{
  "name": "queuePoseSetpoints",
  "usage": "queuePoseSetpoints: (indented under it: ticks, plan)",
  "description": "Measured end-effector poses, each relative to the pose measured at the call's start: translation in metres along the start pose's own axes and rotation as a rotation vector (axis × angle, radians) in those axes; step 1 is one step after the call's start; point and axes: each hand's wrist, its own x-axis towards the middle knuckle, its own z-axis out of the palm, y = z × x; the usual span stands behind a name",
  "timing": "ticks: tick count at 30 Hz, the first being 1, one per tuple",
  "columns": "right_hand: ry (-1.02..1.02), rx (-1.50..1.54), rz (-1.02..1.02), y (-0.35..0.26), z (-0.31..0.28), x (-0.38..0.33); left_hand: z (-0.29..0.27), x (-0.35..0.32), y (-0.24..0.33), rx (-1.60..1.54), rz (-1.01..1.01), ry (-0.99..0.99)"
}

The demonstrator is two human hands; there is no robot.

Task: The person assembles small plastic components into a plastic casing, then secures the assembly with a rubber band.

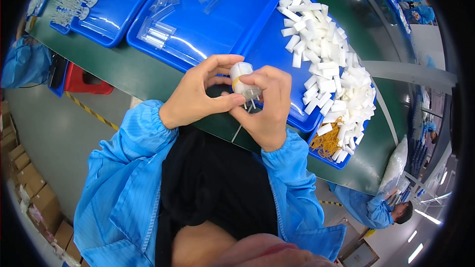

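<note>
Both hands meet over the near edge of a green table (148, 76). Between them is a small bundle of white plastic pieces (242, 80) with a yellow rubber band around it and thin pins sticking out below. My left hand (198, 91) pinches the bundle from the left with thumb and fingers. My right hand (267, 104) wraps it from the right. Behind the hands lies a blue tray (269, 44) heaped with loose white plastic pieces (329, 64) and a small heap of yellow rubber bands (326, 141).
A second blue tray (208, 24) holds clear plastic tubes, a third (106, 7) at far left holds rows of small clear parts. Another person in a blue coat (381, 207) sits at lower right. Cardboard boxes (29, 188) line the floor at left, with a red stool (84, 81).
</note>
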Motion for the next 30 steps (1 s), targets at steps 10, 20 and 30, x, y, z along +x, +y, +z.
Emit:
queuePoseSetpoints:
  ticks: [10, 20, 30]
  plan:
    - [-0.464, 0.532, 0.29, 0.02, -0.04, -0.001, -0.013, -0.003, 0.014, 0.565, 0.45, -0.115]
    - [-0.179, 1.039, 0.474, 0.016, -0.014, -0.018, -0.002, -0.001, 0.001, 0.186, 0.414, 0.017]
    - [-0.209, 1.148, 0.479, 0.029, -0.013, -0.029, -0.005, -0.002, 0.008, 0.507, 0.47, -0.034]
